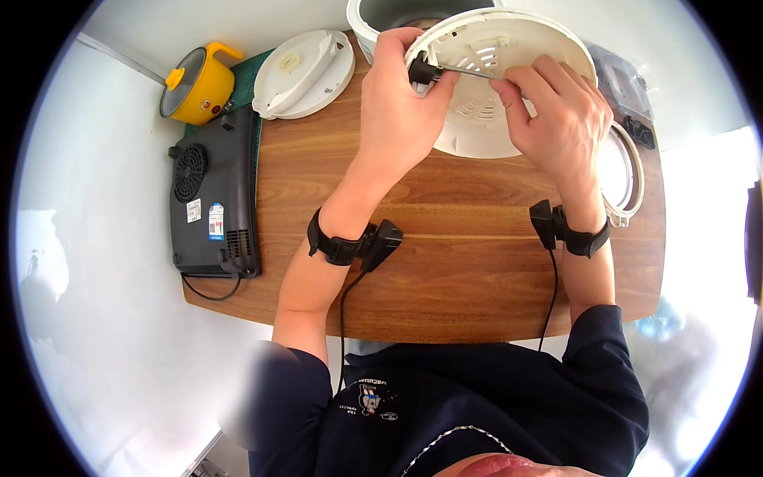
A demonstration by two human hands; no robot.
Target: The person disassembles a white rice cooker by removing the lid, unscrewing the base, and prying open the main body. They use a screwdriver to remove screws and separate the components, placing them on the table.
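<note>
A round cream plastic base cover (477,131) with vent slots, like the bottom of a rice cooker, is tilted up at the top of the head view. My left hand (401,107) is closed on its left rim, thumb and fingers beside a black socket-like piece (424,71). From that piece a thin metal rod (469,72) runs right to the fingertips of my right hand (560,111). My right hand is closed, thumb and forefinger pinching the rod; any handle is hidden in it. Behind the cover is a white-rimmed pot body (366,32) with a grey inside.
On the left, a black induction cooker (211,199) lies underside up with its cord, near a yellow electric pot (199,83). A white lid (298,75) lies beside them. At right are a white ring part (636,187) and a clear plastic box (624,79). Cables hang from both wrist straps.
</note>
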